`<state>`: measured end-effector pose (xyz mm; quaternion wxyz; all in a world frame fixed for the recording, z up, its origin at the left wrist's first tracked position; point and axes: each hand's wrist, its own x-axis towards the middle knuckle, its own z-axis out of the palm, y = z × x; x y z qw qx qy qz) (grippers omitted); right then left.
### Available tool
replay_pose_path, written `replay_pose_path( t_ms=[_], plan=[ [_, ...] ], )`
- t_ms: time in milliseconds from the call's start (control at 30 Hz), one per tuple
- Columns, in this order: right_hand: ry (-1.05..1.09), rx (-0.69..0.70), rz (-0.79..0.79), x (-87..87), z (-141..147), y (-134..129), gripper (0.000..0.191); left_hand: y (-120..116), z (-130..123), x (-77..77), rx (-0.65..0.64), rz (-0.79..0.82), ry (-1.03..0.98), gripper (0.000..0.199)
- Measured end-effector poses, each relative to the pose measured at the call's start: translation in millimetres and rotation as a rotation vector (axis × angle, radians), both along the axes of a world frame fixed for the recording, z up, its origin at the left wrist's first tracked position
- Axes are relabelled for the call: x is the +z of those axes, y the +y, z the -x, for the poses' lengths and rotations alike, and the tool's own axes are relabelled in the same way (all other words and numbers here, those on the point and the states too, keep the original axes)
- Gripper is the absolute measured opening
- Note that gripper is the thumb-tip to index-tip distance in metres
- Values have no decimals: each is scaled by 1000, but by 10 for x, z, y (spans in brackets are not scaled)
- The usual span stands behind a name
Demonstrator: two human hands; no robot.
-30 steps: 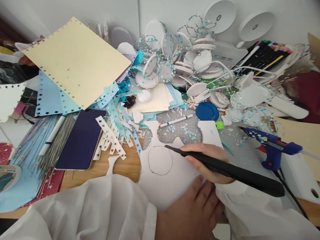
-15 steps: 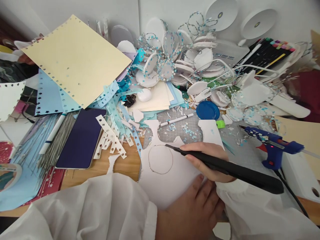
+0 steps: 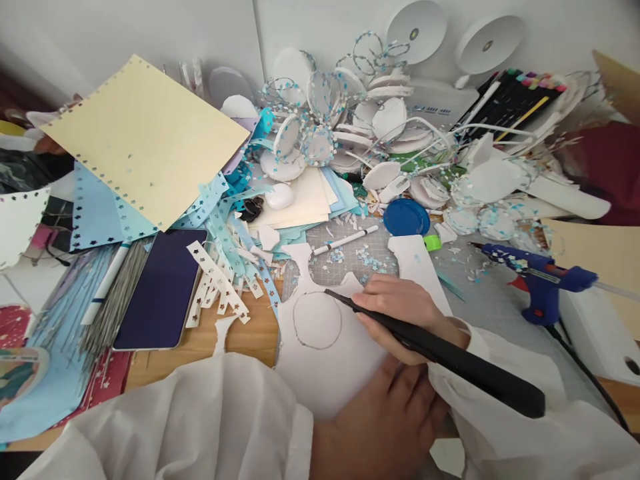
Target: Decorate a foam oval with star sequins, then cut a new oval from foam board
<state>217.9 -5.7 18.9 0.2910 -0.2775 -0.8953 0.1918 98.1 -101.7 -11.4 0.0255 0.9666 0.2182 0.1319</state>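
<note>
A white foam sheet [image 3: 325, 373] with curved cut-outs along its far edge lies in front of me, a circle drawn near its left side. My right hand [image 3: 400, 317] is closed around a long black cutting tool [image 3: 450, 353], whose thin tip touches the sheet at the top right of the circle. Flat on the sheet's near right part rests my left hand [image 3: 385, 420], its fingers pointing away and to the right, partly below my right hand.
A blue glue gun [image 3: 543, 277] lies at the right, its cord trailing nearer. A phone [image 3: 160, 290] and paper strips are at the left. Behind are a white pen [image 3: 346, 240], a blue lid [image 3: 406, 217] and piled white discs [image 3: 390, 120].
The view has shifted slightly. The tool's rear end has swung nearer to me and left, while its tip stays by the top right of the circle. My left hand stays on the sheet.
</note>
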Motion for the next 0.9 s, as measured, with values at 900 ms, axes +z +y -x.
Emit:
replay_pose_path(
  t_ms=[900],
  plan=[
    [115,-282,-17,52,163,-240,28,-7,55,85,-54,-85,97,40]
  ],
)
